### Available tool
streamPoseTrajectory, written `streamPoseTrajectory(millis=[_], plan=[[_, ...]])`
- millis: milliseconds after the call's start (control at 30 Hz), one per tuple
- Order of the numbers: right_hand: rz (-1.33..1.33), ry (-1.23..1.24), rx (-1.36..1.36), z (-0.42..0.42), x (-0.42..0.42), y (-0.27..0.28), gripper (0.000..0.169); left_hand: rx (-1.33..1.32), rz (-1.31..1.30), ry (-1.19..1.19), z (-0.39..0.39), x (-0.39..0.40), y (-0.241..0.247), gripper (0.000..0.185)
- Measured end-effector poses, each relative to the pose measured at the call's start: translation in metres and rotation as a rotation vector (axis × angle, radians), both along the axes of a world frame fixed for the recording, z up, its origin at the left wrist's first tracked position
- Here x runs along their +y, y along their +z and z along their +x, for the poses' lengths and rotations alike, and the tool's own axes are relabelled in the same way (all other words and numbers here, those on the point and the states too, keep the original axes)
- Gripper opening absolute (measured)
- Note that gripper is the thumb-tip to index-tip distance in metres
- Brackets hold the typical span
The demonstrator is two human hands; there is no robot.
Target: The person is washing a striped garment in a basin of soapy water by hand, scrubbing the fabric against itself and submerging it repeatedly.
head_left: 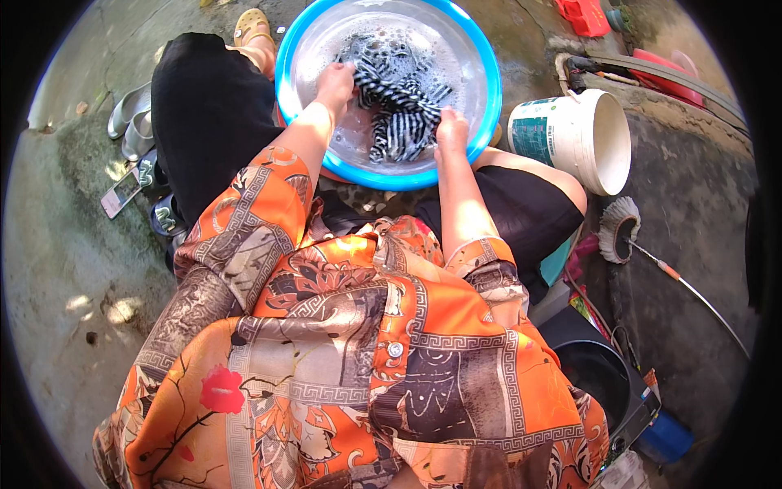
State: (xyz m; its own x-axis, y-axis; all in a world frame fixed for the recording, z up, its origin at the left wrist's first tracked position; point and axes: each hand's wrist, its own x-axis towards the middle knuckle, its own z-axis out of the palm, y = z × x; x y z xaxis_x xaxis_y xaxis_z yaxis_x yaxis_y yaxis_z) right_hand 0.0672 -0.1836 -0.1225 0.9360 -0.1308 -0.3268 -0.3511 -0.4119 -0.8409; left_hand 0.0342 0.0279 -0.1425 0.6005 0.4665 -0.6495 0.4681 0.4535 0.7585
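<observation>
A wet black-and-white striped cloth (403, 101) lies bunched in soapy water inside a round basin with a bright blue rim (492, 79). My left hand (335, 85) grips the cloth's upper left part, its fingers closed around the fabric. At the cloth's right end, my right hand (452, 129) pinches another part of it. Between the two hands the fabric stretches in a twisted band, and a looser fold hangs below toward the near side of the basin. Suds (391, 36) cover the water around the far part of the cloth, which is partly under the surface.
Right of the basin a white plastic bucket (568, 140) lies on its side. Beyond it are a round brush with a long handle (620, 229) and a black tub (595, 373). Grey shoes (137, 122), dark slippers (165, 214) and a phone (122, 192) lie at left.
</observation>
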Motion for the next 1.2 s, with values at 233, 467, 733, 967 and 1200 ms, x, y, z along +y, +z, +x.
streamPoseTrajectory(millis=[233, 467, 733, 967, 1200], plan=[[-0.061, 0.059, -0.285, 0.014, 0.009, 0.036, 0.024, -0.263, 0.172, 0.472, 0.010, 0.001, 0.032, 0.015], [-0.430, 0.134, -0.434, 0.028, 0.015, 0.089, 0.021, -0.327, 0.242, 0.354, 0.015, 0.021, 0.087, 0.017], [-0.045, 0.118, -0.349, 0.050, -0.002, 0.036, 0.021, -0.044, 0.070, 0.071, 0.020, 0.026, 0.062, 0.013], [-0.175, 0.137, -0.205, 0.035, -0.002, 0.021, 0.017, 0.239, -0.340, 0.006, -0.003, -0.020, 0.031, 0.021], [-0.751, 0.510, -0.239, 0.019, 0.003, 0.043, 0.036, 0.243, -0.114, -0.347, -0.007, -0.028, 0.014, 0.022]])
